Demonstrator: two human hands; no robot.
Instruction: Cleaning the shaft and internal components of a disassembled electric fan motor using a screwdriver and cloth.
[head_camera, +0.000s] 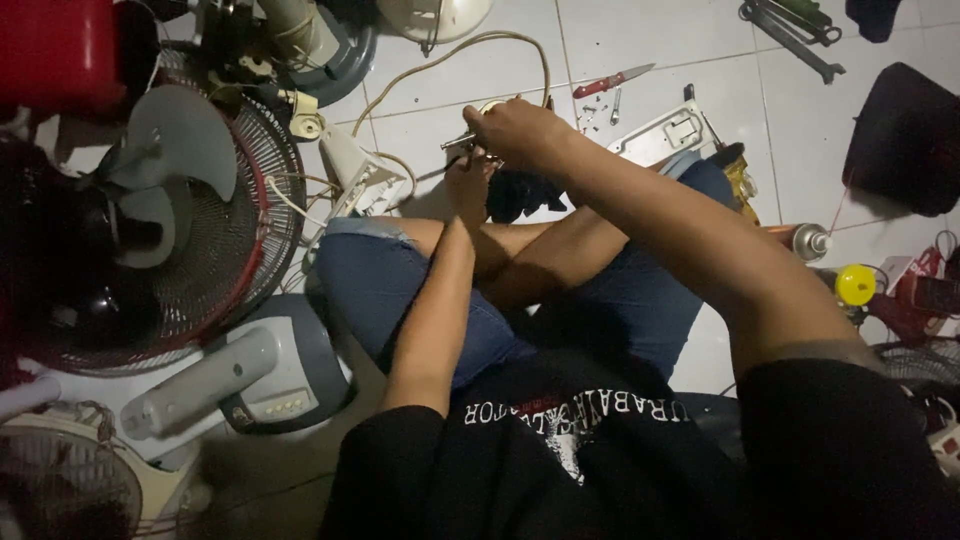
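The person sits cross-legged on a white tiled floor (480, 70), both arms reaching forward over the knees. The right hand (515, 130) is clenched around a small metal tool (458, 143), whose tip sticks out to the left of the knuckles. The left hand (468, 185) lies just below it, fingers curled against a dark part (520, 195) resting on the legs; the view here is dim, so it probably grips that part, though I cannot tell for sure. A cream cable (455, 50) loops from the hands toward the far side. To the left lies a fan guard (215, 235) with a grey blade (175, 150) on it, and nearer, a grey fan base (285, 370). Far from the person, a red-handled knife (612, 80) lies on the tiles. On the right stand a spray can (805, 240) and a yellow cap (855, 285), near each other.
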